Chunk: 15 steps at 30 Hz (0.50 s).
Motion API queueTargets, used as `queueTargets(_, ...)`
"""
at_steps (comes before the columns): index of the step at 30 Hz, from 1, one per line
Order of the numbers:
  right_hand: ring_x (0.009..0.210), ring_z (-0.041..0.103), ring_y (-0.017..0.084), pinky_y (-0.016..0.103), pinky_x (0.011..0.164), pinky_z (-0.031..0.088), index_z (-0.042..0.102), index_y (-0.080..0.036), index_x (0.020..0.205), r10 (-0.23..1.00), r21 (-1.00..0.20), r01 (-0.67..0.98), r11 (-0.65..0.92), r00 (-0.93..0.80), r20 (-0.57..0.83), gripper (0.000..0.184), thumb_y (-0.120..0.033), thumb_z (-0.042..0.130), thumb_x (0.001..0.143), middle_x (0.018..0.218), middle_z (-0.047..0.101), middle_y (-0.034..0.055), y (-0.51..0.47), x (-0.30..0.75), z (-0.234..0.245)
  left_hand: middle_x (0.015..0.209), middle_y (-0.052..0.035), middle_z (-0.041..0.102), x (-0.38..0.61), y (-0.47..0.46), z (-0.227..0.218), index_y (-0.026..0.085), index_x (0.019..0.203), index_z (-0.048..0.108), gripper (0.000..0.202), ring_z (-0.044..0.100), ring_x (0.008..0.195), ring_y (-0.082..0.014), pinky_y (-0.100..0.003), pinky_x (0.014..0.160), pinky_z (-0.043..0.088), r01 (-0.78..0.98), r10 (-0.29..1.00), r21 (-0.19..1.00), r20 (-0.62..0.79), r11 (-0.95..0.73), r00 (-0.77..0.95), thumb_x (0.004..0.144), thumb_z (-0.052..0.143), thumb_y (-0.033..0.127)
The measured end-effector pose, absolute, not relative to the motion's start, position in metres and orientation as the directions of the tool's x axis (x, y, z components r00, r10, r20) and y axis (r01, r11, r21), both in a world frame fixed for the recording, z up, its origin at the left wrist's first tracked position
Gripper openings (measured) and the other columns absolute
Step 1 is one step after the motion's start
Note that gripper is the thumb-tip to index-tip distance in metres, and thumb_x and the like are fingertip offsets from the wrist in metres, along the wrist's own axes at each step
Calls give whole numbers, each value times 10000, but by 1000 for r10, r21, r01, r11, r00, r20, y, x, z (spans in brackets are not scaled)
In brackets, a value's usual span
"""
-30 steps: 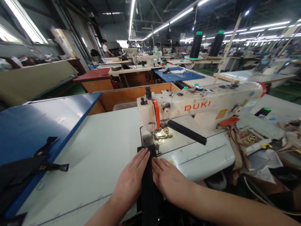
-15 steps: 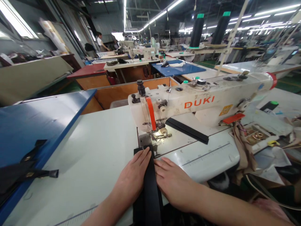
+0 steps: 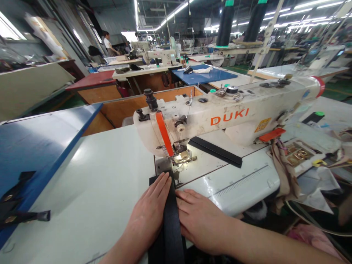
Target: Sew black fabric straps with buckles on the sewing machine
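A black strap (image 3: pixel 169 214) lies lengthwise on the white sewing table (image 3: pixel 104 190), its far end just in front of the presser foot (image 3: pixel 183 157) of a white DUKI sewing machine (image 3: pixel 225 113). My left hand (image 3: pixel 150 211) lies flat with fingers stretched out along the strap's left side. My right hand (image 3: pixel 199 216) lies flat on the strap's right side, fingers pointing left toward it. Both hands press on the strap and neither grips it.
A second black strip (image 3: pixel 216 151) lies on the machine bed under the arm. A blue table (image 3: pixel 35 143) at left carries black straps (image 3: pixel 19 216). Brass buckles (image 3: pixel 298 153), cloth scraps and papers clutter the right. Two black thread cones (image 3: pixel 225 20) stand behind.
The view has shifted so the machine sits lower and further left. My hands keep flat on the strap, which has crept a little toward the presser foot.
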State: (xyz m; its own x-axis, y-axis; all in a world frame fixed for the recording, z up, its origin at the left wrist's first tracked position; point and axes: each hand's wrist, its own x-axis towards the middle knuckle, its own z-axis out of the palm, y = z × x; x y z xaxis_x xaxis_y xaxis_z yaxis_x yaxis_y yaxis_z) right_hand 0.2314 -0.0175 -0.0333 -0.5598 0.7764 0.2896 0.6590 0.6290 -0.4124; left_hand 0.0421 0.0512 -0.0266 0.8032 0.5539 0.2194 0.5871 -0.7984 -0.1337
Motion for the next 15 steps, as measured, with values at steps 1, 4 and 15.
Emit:
queueTargets(1,1261,378,224,390,1097,326,487,-169,1257,775,-415,656,630,-560,292,350,-303,395,947,1280,524,72,-18,231,-33,1355,-197,485,42,52,-27,26,1301,472,510,463,1258,-276,-409,969,489,589,556,-127,219,-798,802,808,370,104)
queueTargets(4,1264,372,225,392,1096,328,497,-168,1240,770,-411,652,637,-557,310,339,-296,419,936,1288,518,75,-17,231,-33,1368,-197,471,40,53,-27,27,1307,463,513,464,1257,-277,-406,971,487,587,557,-120,211,-801,803,810,379,125)
queueTargets(15,1245,390,230,383,1090,333,500,-153,1232,762,-408,644,647,-554,335,338,-297,410,939,1273,525,77,-17,229,-38,1359,-196,481,40,52,-28,34,1306,462,486,470,1253,-269,-403,960,497,587,553,-144,220,-796,804,841,352,118)
